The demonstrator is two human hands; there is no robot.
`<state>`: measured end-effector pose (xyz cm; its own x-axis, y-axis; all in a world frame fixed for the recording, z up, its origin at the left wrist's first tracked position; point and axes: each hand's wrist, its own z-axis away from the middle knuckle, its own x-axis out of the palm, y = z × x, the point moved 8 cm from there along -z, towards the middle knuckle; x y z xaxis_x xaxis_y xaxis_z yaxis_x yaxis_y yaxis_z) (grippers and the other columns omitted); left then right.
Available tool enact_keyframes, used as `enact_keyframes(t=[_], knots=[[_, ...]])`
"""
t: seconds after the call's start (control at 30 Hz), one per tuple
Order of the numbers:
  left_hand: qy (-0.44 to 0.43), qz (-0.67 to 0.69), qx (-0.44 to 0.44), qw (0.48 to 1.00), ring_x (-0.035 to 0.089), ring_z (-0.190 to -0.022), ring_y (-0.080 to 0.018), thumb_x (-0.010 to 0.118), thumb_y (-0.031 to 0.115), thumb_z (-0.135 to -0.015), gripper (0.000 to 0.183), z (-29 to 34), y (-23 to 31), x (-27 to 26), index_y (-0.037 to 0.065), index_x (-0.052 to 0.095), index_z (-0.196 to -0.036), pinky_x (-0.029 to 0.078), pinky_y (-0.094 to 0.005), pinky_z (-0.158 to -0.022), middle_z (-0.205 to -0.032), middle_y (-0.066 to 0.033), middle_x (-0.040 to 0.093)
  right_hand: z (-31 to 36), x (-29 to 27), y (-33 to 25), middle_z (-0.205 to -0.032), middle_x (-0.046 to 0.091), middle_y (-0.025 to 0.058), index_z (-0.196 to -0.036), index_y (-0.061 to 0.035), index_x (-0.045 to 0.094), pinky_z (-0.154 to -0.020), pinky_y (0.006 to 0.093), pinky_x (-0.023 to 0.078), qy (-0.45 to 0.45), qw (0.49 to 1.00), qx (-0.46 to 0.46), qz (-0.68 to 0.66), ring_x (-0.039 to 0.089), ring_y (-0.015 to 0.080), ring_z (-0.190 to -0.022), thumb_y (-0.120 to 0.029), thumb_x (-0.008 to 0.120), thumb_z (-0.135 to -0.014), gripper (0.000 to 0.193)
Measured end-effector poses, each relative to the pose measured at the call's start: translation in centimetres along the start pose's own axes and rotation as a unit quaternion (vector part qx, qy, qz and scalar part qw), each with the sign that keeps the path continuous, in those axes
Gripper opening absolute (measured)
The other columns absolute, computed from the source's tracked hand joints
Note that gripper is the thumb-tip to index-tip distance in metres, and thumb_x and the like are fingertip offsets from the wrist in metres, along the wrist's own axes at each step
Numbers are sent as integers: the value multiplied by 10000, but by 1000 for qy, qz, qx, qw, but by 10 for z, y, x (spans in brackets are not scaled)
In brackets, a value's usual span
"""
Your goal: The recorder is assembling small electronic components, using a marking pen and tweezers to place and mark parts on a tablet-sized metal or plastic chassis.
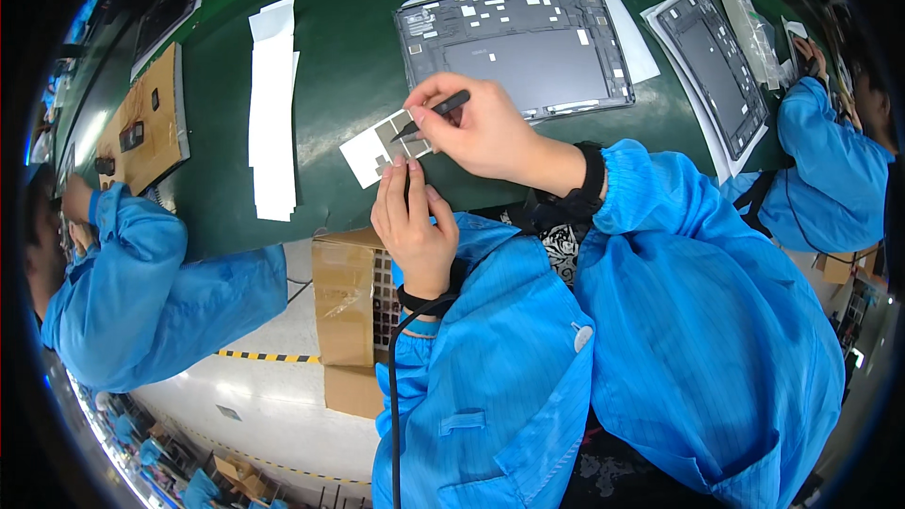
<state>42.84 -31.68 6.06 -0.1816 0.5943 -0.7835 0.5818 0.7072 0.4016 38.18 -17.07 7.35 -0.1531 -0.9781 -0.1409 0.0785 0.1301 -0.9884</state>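
My right hand point(481, 132) is closed round black tweezers point(439, 111). Their pointed tip touches, or hovers just over, a small white sheet point(362, 156) that carries grey adhesive pieces; which of the two I cannot tell. At the sheet's near edge, my left hand point(415, 231) holds it with the fingertips, and a thin dark thing shows between those fingers. Just beyond my right hand lies a dark grey tablet-like panel point(509, 52), dotted with small white and tan pieces, on a large white sheet point(633, 38).
Long white paper strips point(272, 118) lie on the green table point(341, 28), left of my hands. A second dark panel point(714, 61) and a clear plastic bag point(749, 26) are at the right. Co-workers in blue sit on both sides. Below the table edge stands a cardboard box point(344, 297).
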Motion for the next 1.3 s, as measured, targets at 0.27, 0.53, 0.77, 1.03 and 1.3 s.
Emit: enact_keyframes(t=[0.27, 0.53, 0.77, 1.03, 1.3], knots=[[-1, -13, -2, 1000, 562, -1207, -325, 603, 54, -865, 355, 5, -3, 4, 11, 648, -1215, 413, -418, -989, -1294, -144, 607, 1, 15, -6, -785, 695, 82, -946, 17, 656, -605, 257, 510, -51, 998, -24, 34, 644, 113, -668, -142, 646, -915, 162], [1, -10, -4, 1000, 558, -1210, -313, 611, 71, -856, 362, 5, -6, 3, 17, 655, -1211, 411, -410, -983, -1294, -137, 607, 4, 22, -3, -829, 703, 83, -998, 10, 660, -603, 260, 510, -40, 998, -41, 34, 647, 119, -687, -132, 641, -916, 165], [3, 46, -33, 998, 583, -1074, -335, 592, 65, -883, 240, -22, 3, -11, -1, 661, -1104, 416, -420, -946, -1124, -147, 642, 1, -57, -5, -833, 650, 51, -1095, 37, 625, -672, 247, 531, 135, 984, -8, -112, 640, 112, -718, -124, 597, -971, 205], [-96, 35, -148, 984, 562, -838, -371, 581, 129, -902, 150, -92, -11, 8, -7, 641, -881, 432, -460, -750, -868, -180, 619, 5, -51, 23, -762, 680, 82, -1011, 39, 645, -586, 243, 524, 122, 988, 12, -91, 662, 109, -667, -126, 612, -935, 185], [-96, -9, -132, 986, 557, -808, -412, 551, 227, -937, 288, -90, -10, 29, -17, 660, -829, 420, -502, -754, -833, -226, 614, 7, -50, 29, -823, 643, 51, -1029, 50, 621, -631, 238, 521, 102, 991, 55, -64, 640, 97, -706, -90, 584, -954, 164]])
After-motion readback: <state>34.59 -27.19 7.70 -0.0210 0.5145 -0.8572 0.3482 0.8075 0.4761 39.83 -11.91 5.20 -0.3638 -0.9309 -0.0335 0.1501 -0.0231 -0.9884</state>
